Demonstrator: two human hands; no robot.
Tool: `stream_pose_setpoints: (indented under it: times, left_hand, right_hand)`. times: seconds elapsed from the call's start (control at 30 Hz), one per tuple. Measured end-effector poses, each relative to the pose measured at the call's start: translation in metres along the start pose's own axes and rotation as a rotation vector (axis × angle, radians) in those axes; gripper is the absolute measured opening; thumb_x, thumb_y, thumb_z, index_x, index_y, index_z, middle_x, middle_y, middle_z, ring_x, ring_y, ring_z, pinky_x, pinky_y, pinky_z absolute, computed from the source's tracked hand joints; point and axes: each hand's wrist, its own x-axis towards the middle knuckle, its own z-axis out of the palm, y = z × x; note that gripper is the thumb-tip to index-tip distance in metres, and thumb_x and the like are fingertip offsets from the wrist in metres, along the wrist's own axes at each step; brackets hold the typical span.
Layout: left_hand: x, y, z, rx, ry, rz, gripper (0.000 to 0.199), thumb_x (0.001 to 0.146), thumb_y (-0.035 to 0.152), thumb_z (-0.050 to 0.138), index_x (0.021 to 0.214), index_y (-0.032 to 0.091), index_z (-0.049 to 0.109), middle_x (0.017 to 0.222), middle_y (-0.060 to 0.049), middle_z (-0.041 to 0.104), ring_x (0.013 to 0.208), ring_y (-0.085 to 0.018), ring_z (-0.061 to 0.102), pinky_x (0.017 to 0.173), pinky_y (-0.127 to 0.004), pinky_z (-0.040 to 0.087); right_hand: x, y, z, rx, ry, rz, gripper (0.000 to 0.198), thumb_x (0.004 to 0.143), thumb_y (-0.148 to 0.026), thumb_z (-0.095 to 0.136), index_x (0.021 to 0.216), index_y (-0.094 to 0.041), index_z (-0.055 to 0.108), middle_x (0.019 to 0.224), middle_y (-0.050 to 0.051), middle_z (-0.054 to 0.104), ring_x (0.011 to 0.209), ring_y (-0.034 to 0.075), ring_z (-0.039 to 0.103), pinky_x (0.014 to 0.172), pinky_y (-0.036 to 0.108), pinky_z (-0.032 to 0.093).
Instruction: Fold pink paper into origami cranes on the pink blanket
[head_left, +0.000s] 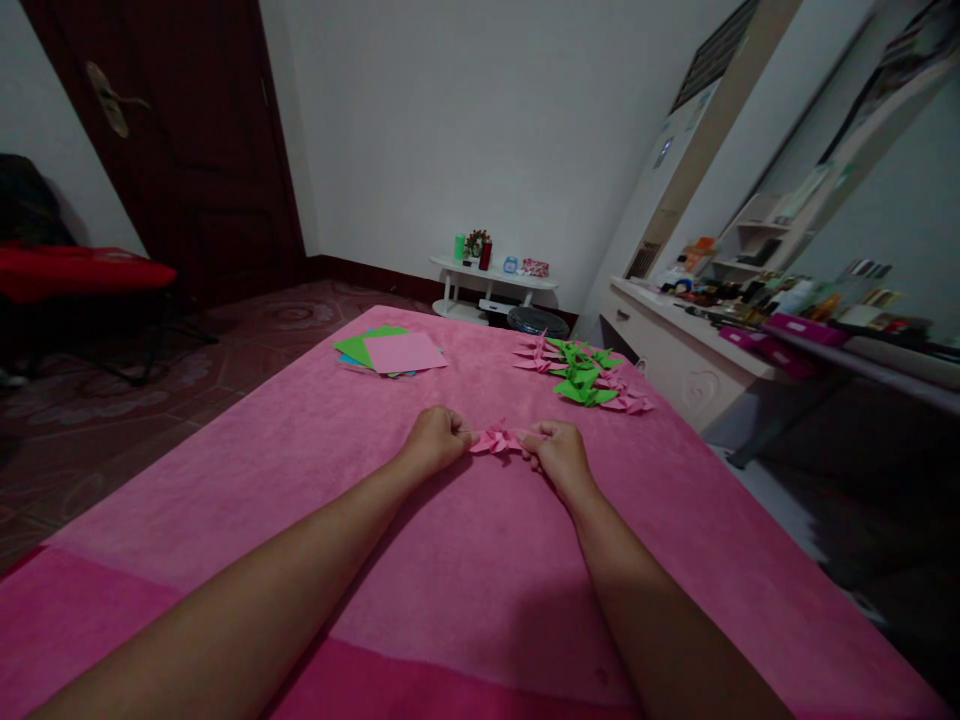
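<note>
Between my two hands is a pink folded paper crane point(496, 439), just above the pink cloth or resting on it; I cannot tell which. My left hand point(436, 440) pinches its left tip between thumb and fingers. Its right tip is in the pinch of my right hand point(559, 455). Beyond my right hand lies a group of finished paper cranes, some green point(583, 385) and some pink point(628, 398). Further off to the left sits a loose stack of square paper, with a pink sheet point(409, 352) on top and a green sheet point(354, 347) showing under it.
The pink cloth point(247, 470) covers the surface in front of me. A white low table point(495, 272) with small objects stands by the far wall. On the right is a cluttered dresser point(690, 335). At left are a red seat point(82, 272) and a dark door point(180, 130).
</note>
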Motion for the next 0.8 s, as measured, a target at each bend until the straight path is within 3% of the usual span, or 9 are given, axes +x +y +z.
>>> stream_pose_setpoints:
  times: [0.13, 0.27, 0.67, 0.8]
  left_hand:
    - [-0.001, 0.004, -0.002, 0.339, 0.04, -0.016, 0.017, 0.069, 0.034, 0.063, 0.066, 0.018, 0.07, 0.068, -0.005, 0.066, 0.062, -0.015, 0.057, 0.055, -0.023, 0.034]
    - [-0.004, 0.01, -0.004, 0.497, 0.044, -0.041, 0.02, 0.068, 0.04, 0.063, 0.075, 0.024, 0.072, 0.083, -0.008, 0.07, 0.075, -0.022, 0.062, 0.06, -0.027, 0.038]
    - [-0.003, 0.009, -0.005, 0.51, 0.065, -0.041, 0.022, 0.066, 0.042, 0.064, 0.071, 0.023, 0.072, 0.08, -0.009, 0.07, 0.072, -0.021, 0.061, 0.056, -0.026, 0.034]
    - [0.004, -0.001, -0.007, 0.35, 0.054, -0.047, 0.022, 0.065, 0.039, 0.065, 0.057, 0.018, 0.066, 0.059, -0.004, 0.061, 0.054, -0.015, 0.053, 0.049, -0.024, 0.027]
  right_hand:
    - [0.002, 0.002, -0.003, -0.384, 0.079, -0.104, 0.019, 0.064, -0.03, 0.064, 0.05, -0.017, 0.06, 0.046, -0.001, 0.055, 0.046, 0.01, 0.048, 0.044, 0.02, 0.028]
    - [0.0, -0.001, -0.003, -0.702, 0.137, -0.105, 0.022, 0.066, -0.038, 0.065, 0.055, -0.019, 0.061, 0.054, 0.0, 0.058, 0.053, 0.012, 0.051, 0.047, 0.022, 0.024]
    - [0.001, -0.003, -0.002, -0.777, 0.108, -0.065, 0.022, 0.067, -0.04, 0.064, 0.057, -0.02, 0.061, 0.058, 0.001, 0.06, 0.055, 0.013, 0.052, 0.048, 0.024, 0.024]
    - [0.003, 0.0, -0.004, -0.715, 0.118, -0.047, 0.023, 0.064, -0.039, 0.066, 0.054, -0.02, 0.06, 0.053, 0.0, 0.058, 0.05, 0.012, 0.05, 0.046, 0.023, 0.024]
